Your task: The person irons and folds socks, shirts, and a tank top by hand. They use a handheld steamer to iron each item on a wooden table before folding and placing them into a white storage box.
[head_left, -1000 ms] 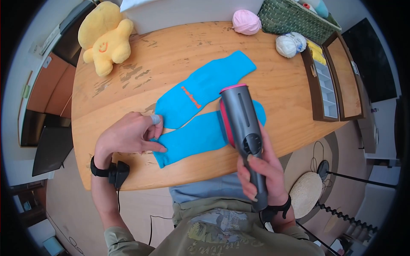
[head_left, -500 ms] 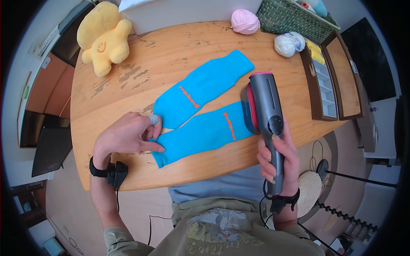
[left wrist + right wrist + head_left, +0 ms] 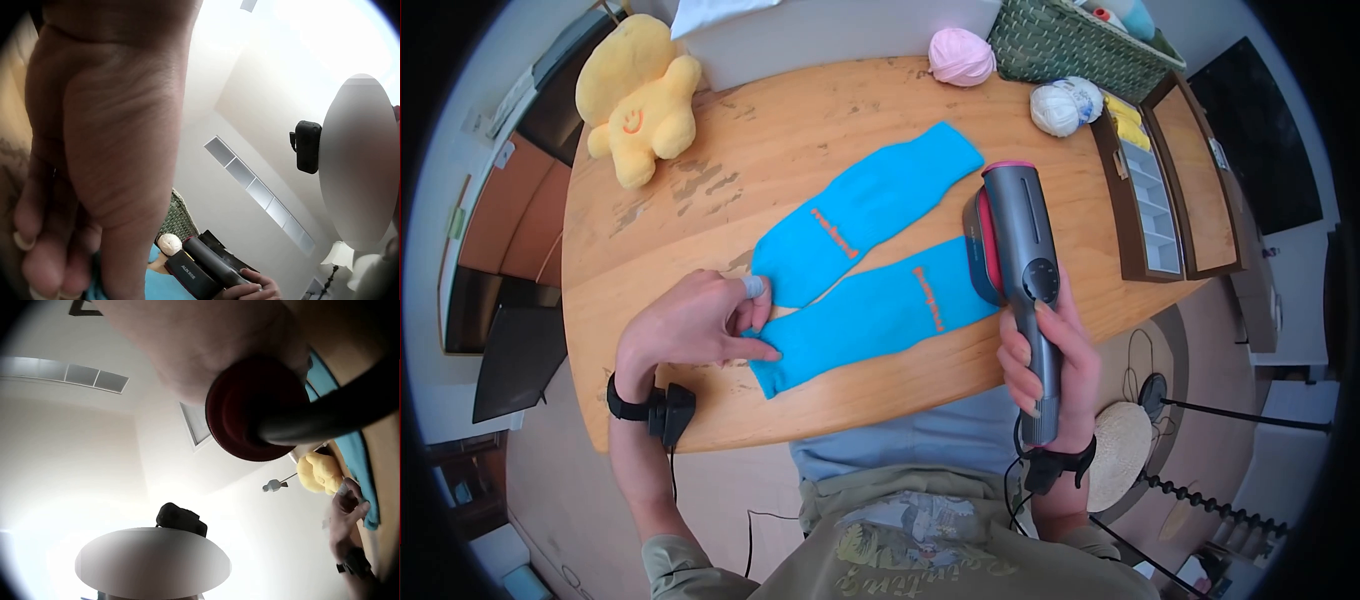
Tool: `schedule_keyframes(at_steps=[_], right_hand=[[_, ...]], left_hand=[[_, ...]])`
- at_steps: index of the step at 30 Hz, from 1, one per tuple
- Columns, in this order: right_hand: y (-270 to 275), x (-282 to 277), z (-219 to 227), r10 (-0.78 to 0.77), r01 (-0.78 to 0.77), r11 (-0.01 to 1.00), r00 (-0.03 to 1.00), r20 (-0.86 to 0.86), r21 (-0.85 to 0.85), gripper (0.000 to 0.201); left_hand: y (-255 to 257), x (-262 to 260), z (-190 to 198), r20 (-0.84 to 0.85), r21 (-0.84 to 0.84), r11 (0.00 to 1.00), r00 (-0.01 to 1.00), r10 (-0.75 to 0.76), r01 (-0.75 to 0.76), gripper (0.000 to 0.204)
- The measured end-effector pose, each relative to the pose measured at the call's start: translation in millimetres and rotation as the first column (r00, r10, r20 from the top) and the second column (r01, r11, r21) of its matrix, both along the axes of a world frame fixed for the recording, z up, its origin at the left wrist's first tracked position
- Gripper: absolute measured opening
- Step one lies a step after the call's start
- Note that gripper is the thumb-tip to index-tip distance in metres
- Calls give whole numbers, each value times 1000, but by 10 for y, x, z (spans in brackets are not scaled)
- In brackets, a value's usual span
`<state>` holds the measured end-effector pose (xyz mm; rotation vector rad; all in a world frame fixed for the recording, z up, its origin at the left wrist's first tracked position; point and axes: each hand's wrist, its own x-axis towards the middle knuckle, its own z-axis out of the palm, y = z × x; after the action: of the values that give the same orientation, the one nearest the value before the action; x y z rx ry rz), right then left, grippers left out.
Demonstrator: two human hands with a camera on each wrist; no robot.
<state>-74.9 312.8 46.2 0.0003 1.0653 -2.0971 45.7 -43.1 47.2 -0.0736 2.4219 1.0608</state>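
rightward it's gone, the handheld iron (image 3: 1022, 225): a second ago it covered the middle of the lower blue sock (image 3: 850, 322), and now it's over that sock's right end, orange lettering (image 3: 928, 300) uncovered. both socks lie flat on the table (image 3: 650, 260) in the middle of the frame, the upper blue sock (image 3: 880, 190) angled away towards upper right. step in hand, as i read it: working the iron along the lower sock while its left end is held. any further pass would call for that end kept steady and fingers clear of the plate. the left hand (image 3: 685, 325) is closed down narrow, pinching the lower sock's left end; the right hand (image 3: 1060, 370) is wrapped round the iron's handle. whether the plate actually touches fabric, hard to say; the wrist views are rather poor.
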Motion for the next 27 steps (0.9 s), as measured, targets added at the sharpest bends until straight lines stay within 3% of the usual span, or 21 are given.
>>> schedule_keyframes(at_steps=[6,7,11,14,21,27], right_hand=[[-142,356,148,103,-100,991,994,-26,87,75],[-142,391,158,192,-195,979,981,40,63,84],[-314,570,121,473,-468,881,871,128,-74,89],[-459,688,57,591,-580,805,803,77,-126,86],[-583,834,-78,583,-590,803,807,-89,-88,91],[-601,838,-72,568,-554,812,823,30,-181,92]], left_hand=[[-6,2,-10,2,4,1000,1000,-5,5,42],[-2,0,-6,5,7,1000,1000,-1,1,42],[5,-6,8,26,15,1000,1000,14,-15,41],[-29,-2,-35,15,-49,998,1000,-25,26,41],[-33,25,-61,-56,-63,998,998,-19,16,42],[-53,29,-94,-90,-96,995,995,-48,39,43]])
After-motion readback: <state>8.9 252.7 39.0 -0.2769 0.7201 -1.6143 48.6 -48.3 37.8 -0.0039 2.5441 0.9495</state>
